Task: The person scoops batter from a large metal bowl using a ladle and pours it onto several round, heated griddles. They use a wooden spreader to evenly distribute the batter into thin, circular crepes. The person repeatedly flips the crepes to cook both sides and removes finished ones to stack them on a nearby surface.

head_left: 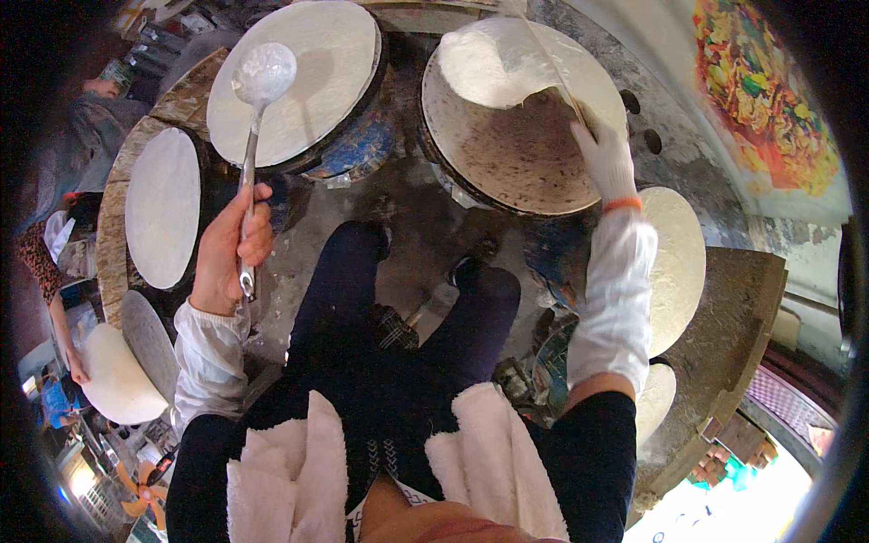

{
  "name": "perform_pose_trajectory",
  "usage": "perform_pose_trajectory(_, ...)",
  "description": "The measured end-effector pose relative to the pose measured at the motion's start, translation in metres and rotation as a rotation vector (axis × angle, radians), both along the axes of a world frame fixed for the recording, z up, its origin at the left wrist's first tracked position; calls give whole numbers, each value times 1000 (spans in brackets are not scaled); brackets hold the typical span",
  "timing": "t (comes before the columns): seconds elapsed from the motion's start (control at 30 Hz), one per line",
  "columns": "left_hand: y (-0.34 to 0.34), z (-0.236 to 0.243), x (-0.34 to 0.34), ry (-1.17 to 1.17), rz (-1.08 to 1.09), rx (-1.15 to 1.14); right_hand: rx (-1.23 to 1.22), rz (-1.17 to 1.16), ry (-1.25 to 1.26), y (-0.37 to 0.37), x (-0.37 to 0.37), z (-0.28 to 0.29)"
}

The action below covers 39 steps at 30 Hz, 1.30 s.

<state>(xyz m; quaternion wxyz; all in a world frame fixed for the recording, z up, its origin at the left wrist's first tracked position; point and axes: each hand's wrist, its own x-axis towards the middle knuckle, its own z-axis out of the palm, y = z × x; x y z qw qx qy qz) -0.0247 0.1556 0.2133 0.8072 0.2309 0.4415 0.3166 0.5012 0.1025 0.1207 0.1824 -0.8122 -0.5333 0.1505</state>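
Observation:
My bare left hand point(237, 244) is closed round the metal handle of a large ladle point(263, 70), whose batter-coated bowl is above a round griddle point(340, 86) covered with a pale sheet. My right hand point(599, 161), in a white glove, is closed on a thin long stick point(552, 71) that reaches across the right griddle point(484, 167). White batter point(480, 63) covers that griddle's back and right part, with a curled inner edge, and dark brown surface shows at the front left.
More round griddles carry pale sheets at left point(161, 208) and right point(670, 271). At far left another person's hand point(77, 369) holds a large pale sheet point(118, 380) beside a bare grey griddle point(145, 335). An orange fan point(145, 489) stands lower left. A wall point(724, 208) runs along the right.

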Motion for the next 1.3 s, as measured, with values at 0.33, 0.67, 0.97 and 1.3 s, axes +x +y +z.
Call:
perform_pose_trajectory(0.33,40,-12,-28,-173,119,-97,-33,295,258,-78,-57,12)
perform_pose_trajectory(0.67,82,-23,-21,-228,66,-164,83,-97,390,-111,-56,-15)
perform_pose_trajectory(0.97,41,-7,-44,-217,12,-58,212,-366,1188,-96,-177,-2)
perform_pose_trajectory(1.3,-7,9,-84,-147,59,-66,319,-874,1399,-85,-331,-49)
